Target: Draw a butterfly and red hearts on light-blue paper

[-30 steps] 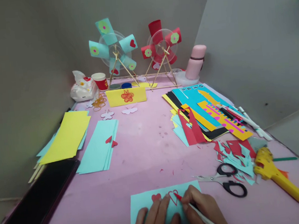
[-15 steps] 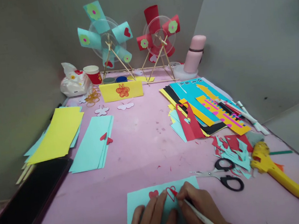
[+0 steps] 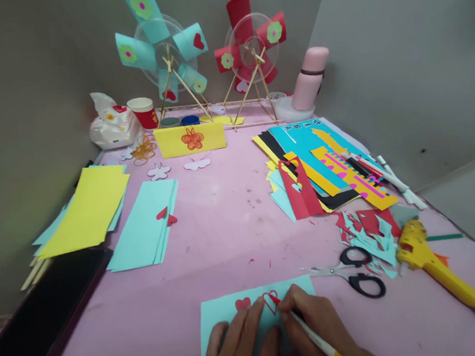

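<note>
A light blue paper [image 3: 213, 310] lies at the near edge of the pink table. My left hand [image 3: 243, 342] rests flat on it with the fingers spread, just below a solid red heart [image 3: 243, 303]. My right hand [image 3: 314, 322] pinches a white marker [image 3: 318, 341] whose red tip touches a drawn heart outline [image 3: 270, 302]. The upper right part of that heart is coloured red. Black-handled scissors [image 3: 347, 272] lie at the paper's right corner.
Blue cards [image 3: 141, 226], yellow sheets [image 3: 89, 209] and a dark tablet [image 3: 44, 314] lie left. On the right are coloured sheets [image 3: 336, 157], paper scraps [image 3: 369, 232] and a yellow glue gun [image 3: 435, 271]. Blue [image 3: 149, 24] and red [image 3: 241, 21] pinwheels stand behind.
The marker tip has shifted slightly within the heart outline, and more of its upper right is red. The whole view has shifted a little, with most things appearing higher.
</note>
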`<state>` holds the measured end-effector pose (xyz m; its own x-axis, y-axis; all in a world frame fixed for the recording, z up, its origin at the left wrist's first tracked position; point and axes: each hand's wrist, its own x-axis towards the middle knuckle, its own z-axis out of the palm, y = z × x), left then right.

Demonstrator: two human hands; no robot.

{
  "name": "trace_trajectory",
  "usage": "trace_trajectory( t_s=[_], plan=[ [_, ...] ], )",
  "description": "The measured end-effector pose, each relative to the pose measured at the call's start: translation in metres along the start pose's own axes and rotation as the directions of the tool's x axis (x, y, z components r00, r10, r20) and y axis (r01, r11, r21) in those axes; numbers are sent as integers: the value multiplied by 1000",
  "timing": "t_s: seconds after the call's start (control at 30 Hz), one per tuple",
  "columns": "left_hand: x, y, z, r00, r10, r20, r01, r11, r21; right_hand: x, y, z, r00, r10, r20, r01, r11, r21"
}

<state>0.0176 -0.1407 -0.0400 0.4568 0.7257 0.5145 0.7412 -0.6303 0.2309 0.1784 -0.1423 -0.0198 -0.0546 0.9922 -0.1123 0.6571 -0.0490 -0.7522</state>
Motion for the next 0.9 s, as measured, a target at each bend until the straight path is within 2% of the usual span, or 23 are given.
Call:
trace_trajectory(
  t_s=[0.23,0.5,0.73,0.9],
  plan=[
    [0,0,-1,1000,-6,-26,5,1000,-12,-1,0,0,1000,-11,-25,11,1000,-10],
    [-2,1,5,998,-26,-57,25,999,-26,-3,-2,-6,999,43,-23,-42,999,24],
    [-3,-1,5,999,6,-39,-7,1000,-20,-2,-5,-7,998,55,6,-55,998,12],
    [-4,-3,5,999,22,-40,-23,999,-23,-1,-4,-7,1000,11,6,-11,1000,4]
  ],
)
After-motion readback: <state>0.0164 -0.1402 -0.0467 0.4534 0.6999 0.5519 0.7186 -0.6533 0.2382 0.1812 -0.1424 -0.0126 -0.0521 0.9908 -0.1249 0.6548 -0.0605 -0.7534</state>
